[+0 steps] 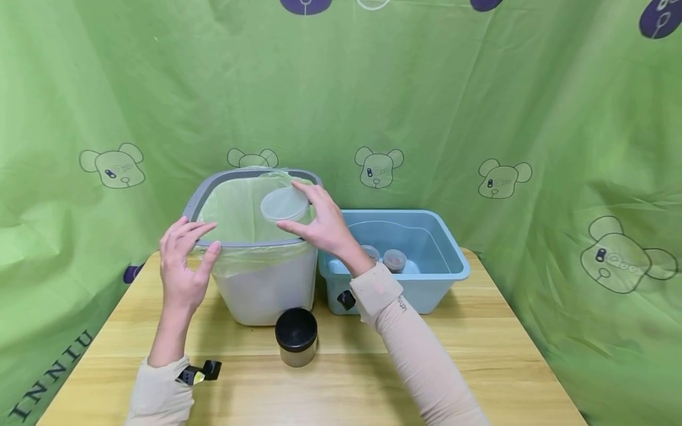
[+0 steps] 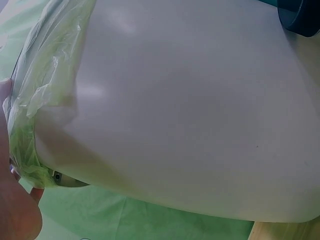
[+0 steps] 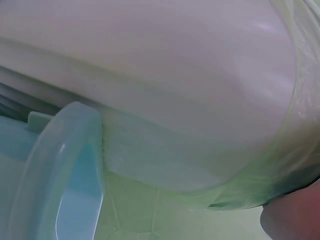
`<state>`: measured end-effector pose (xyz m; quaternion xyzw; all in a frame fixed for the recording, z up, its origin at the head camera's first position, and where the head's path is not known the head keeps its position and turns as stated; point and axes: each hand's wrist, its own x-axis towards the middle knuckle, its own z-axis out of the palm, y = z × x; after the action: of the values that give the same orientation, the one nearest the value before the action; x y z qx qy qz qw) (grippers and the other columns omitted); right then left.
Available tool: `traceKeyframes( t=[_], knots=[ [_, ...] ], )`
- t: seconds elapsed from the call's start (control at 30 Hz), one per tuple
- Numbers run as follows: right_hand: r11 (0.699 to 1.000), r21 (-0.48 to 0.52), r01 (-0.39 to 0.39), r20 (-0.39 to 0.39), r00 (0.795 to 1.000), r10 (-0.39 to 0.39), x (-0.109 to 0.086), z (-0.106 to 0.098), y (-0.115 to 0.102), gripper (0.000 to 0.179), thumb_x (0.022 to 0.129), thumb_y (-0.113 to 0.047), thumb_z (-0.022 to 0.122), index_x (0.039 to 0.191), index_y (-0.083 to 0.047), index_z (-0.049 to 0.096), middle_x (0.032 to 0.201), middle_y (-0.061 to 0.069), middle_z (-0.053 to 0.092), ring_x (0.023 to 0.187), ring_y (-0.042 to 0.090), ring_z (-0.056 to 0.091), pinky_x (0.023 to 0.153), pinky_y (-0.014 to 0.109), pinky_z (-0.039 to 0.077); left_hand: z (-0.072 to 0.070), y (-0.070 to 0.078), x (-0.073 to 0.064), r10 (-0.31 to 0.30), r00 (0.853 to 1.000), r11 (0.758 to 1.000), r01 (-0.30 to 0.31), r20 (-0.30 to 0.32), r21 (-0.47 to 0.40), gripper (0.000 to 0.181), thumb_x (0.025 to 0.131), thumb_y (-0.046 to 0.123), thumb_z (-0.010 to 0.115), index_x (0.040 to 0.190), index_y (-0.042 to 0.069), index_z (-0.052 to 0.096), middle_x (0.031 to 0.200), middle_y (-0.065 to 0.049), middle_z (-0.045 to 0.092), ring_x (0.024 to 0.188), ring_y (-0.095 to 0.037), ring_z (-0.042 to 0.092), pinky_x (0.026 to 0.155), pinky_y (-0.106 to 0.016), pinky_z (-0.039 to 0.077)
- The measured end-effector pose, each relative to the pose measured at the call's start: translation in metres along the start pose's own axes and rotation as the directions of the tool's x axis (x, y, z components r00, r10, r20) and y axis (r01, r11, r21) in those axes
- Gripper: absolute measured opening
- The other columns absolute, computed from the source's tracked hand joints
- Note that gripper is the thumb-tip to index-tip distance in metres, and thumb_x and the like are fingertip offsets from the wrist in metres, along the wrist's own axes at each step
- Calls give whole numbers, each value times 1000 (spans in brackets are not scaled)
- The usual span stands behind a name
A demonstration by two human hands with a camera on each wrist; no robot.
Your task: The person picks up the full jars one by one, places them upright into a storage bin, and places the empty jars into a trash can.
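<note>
Over the mouth of a white trash bin (image 1: 263,290), my right hand (image 1: 325,222) holds a clear round plastic container (image 1: 285,204) between thumb and fingers. My left hand (image 1: 183,260) rests at the bin's front left corner, fingers reaching over the grey rim (image 1: 256,244) and thumb apart in front. A pale green bag (image 1: 231,204) lines the bin and folds over its edge. In the left wrist view, part of the left hand (image 2: 20,205) shows beside the bag. Only a bit of the right hand (image 3: 292,215) appears in the right wrist view.
A black-lidded jar (image 1: 296,337) stands on the wooden table (image 1: 250,390) before the bin. To the bin's right is a blue plastic tub (image 1: 434,236), with small clear-lidded cups (image 1: 395,261) inside, one partly hidden by my right arm. Green cloth (image 1: 330,94) hangs behind.
</note>
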<state>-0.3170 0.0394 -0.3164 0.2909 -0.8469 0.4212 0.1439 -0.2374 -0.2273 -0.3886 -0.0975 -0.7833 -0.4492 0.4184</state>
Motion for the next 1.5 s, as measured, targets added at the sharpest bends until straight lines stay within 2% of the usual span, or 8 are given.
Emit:
traceKeyframes(
  t=[0.2, 0.5, 0.87, 1.13, 1.23, 1.33, 1.5],
  knots=[
    [999, -36, -2, 52, 999, 4, 2, 0, -2, 84, 85, -41, 82, 156, -16, 46, 155, 5, 51, 139, 25, 49, 116, 52, 40, -1, 0, -2, -16, 1000, 1000, 16, -5, 0, 38, 91, 25, 69, 127, 12, 72, 141, -19, 60, 150, -27, 33, 122, -63, 16],
    [999, -31, 35, 52, 998, -33, 2, 0, -1, 74, 88, -34, 81, 153, -15, 50, 147, 5, 56, 126, 24, 55, 108, 45, 46, -1, 1, -1, -12, 1000, 1000, 12, -11, -12, 38, 91, 23, 69, 127, 12, 73, 140, -19, 60, 150, -25, 33, 122, -62, 16],
    [999, -26, 36, 44, 998, -35, 2, -1, -3, 73, 88, -32, 81, 152, -13, 51, 148, 6, 56, 127, 23, 55, 108, 44, 46, -2, 1, 0, -6, 1000, 1000, 6, -13, -20, 38, 91, 23, 69, 127, 12, 73, 141, -17, 61, 150, -25, 33, 123, -61, 15],
    [998, 15, 53, 23, 998, -53, 2, -2, -1, 72, 89, -30, 81, 152, -11, 51, 147, 8, 56, 129, 28, 55, 109, 45, 46, -1, 1, 2, -5, 1000, 1000, 5, -6, -18, 38, 91, 23, 69, 128, 12, 72, 141, -19, 60, 150, -26, 33, 123, -61, 15],
    [995, 62, 74, -12, 997, -74, 1, 0, 2, 69, 89, -25, 80, 150, -10, 53, 145, 9, 57, 127, 25, 56, 110, 41, 46, -1, 1, 1, -14, 1000, 1000, 14, 1, -16, 39, 91, 23, 69, 128, 12, 72, 141, -18, 60, 150, -26, 33, 123, -62, 15],
    [986, 123, 113, -99, 990, -101, -2, 5, 5, 62, 89, -18, 79, 146, -10, 57, 138, 10, 61, 124, 22, 58, 108, 37, 47, -1, 0, 1, -17, 1000, 1000, 17, 6, -16, 38, 92, 23, 69, 128, 12, 72, 141, -18, 60, 150, -25, 33, 123, -62, 15],
    [963, 166, 213, -263, 951, -165, -14, 9, 6, 53, 91, -15, 78, 141, -8, 61, 130, 11, 63, 120, 25, 59, 106, 35, 48, -1, 0, 0, -21, 1000, 1000, 22, 12, -20, 38, 92, 22, 69, 128, 13, 72, 142, -18, 60, 151, -25, 32, 123, -62, 15]
  ],
)
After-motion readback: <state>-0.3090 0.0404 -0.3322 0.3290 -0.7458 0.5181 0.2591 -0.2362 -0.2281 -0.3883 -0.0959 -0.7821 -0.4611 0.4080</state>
